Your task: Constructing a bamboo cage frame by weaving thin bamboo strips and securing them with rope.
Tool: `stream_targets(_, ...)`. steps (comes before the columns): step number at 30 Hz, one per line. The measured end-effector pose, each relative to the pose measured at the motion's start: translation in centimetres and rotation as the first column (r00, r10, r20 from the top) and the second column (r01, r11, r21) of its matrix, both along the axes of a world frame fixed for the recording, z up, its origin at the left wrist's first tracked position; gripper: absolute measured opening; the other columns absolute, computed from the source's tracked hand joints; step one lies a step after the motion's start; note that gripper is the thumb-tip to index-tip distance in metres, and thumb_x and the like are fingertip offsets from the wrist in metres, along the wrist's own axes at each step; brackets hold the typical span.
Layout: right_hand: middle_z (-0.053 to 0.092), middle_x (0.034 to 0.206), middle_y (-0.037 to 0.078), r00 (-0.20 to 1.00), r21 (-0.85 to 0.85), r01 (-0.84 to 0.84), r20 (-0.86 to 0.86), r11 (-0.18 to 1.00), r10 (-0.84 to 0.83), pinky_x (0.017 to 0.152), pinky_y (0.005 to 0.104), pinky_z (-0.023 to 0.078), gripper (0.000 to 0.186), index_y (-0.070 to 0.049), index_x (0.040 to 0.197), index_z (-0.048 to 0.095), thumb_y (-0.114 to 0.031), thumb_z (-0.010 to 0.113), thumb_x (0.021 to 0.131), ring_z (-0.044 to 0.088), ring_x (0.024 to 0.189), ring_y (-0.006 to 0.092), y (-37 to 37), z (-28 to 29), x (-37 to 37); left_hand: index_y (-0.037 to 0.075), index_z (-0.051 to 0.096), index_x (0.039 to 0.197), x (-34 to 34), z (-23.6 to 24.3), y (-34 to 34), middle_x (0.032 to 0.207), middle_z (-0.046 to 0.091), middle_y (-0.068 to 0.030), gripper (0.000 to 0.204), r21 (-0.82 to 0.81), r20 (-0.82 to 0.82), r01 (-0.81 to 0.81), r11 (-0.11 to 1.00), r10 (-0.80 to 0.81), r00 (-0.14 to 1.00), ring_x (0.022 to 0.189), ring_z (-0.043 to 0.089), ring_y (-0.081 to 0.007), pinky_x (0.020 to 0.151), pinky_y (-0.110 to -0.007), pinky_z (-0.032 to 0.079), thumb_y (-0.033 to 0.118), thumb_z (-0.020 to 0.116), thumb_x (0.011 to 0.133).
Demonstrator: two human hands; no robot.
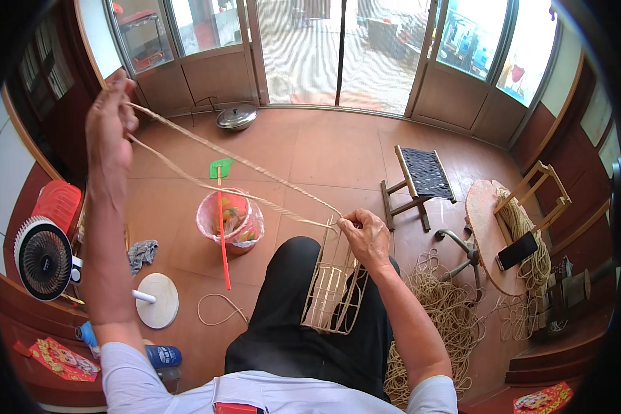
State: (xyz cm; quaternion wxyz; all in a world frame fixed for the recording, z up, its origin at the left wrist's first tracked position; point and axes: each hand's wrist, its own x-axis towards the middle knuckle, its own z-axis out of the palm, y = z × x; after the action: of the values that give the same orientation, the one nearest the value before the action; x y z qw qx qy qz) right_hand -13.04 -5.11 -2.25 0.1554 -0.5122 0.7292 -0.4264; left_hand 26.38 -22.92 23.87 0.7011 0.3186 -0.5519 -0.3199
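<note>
A thin-barred, pale wooden frame [329, 292] rests on my dark-trousered lap, leaning away from me. At its far end my right hand [367, 238] is closed, thumb and fingers pinching the frame's corner where the cord meets it. My left hand [110, 121] is raised far out to the left, its arm stretched forward. Two taut strands of tan cord [231, 157] run from that hand across to the frame's far end, and the fingers hold them. How the cord wraps inside the left fingers is partly hidden.
A heap of loose cord [435, 324] lies on the floor at my right. Beyond it stand a woven stool [424, 172] and a round board [486, 241] with a phone [517, 250]. On the left are a lined bin [248, 234], a green-headed swatter [223, 241] and a fan [43, 258].
</note>
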Motion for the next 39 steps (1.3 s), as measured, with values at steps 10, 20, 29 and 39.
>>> stream_targets(10, 0.079, 0.091, 0.012, 0.997, 0.018, 0.039, -0.072, 0.999, -0.038, 0.085, 0.0447, 0.059, 0.037, -0.006, 0.095, 0.079, -0.043, 0.077, 0.096, 0.077, 0.089, 0.0313, -0.5, 0.4, 0.6, 0.016, 0.074, 0.127, 6.4, -0.1, -7.3, 0.112, 0.078, -0.014, 0.03, -0.77, 0.437, -0.504, 0.39, 0.899, 0.028, 0.103, 0.074, -0.0366, 0.088, -0.053, 0.058, 0.039, 0.071, 0.108)
stream_targets(20, 0.078, 0.09, 0.009, 0.997, -0.02, -0.004, 0.077, 1.0, 0.006, 0.083, 0.0426, 0.059, 0.024, -0.013, 0.104, 0.083, -0.035, 0.078, 0.098, 0.076, 0.088, 0.0283, -0.1, 0.5, 0.5, 0.001, 0.079, 0.113, -16.6, -26.8, 16.6, 0.105, 0.075, -0.0093, 0.015, 0.356, 0.506, 0.313, 0.881, -0.463, 0.728, 0.097, 0.073, -0.0203, 0.089, -0.035, 0.057, 0.01, 0.075, 0.102)
stream_targets(29, 0.081, 0.095, 0.013, 0.996, -0.011, -0.025, -0.087, 1.0, 0.024, 0.085, 0.0456, 0.06, 0.03, -0.01, 0.104, 0.082, -0.038, 0.075, 0.1, 0.078, 0.091, 0.0321, -0.1, 0.8, 0.2, 0.008, 0.076, 0.111, -19.8, -26.4, 17.6, 0.1, 0.067, -0.0091, 0.02, -0.224, 0.799, 0.122, 0.967, 0.111, 0.591, 0.099, 0.066, -0.0314, 0.09, -0.046, 0.052, 0.011, 0.081, 0.092)
stream_targets(39, 0.081, 0.085, 0.011, 0.996, 0.169, -0.085, 0.046, 0.982, 0.079, 0.082, 0.0452, 0.059, 0.04, -0.006, 0.096, 0.082, -0.045, 0.071, 0.098, 0.078, 0.084, 0.0308, -0.7, 1.6, -0.8, 0.011, 0.071, 0.099, -22.4, -27.6, 15.4, 0.093, 0.059, -0.0071, 0.016, -0.31, 0.89, 0.096, 0.946, 0.253, 0.379, 0.089, 0.06, -0.0275, 0.081, -0.045, 0.044, 0.022, 0.081, 0.093)
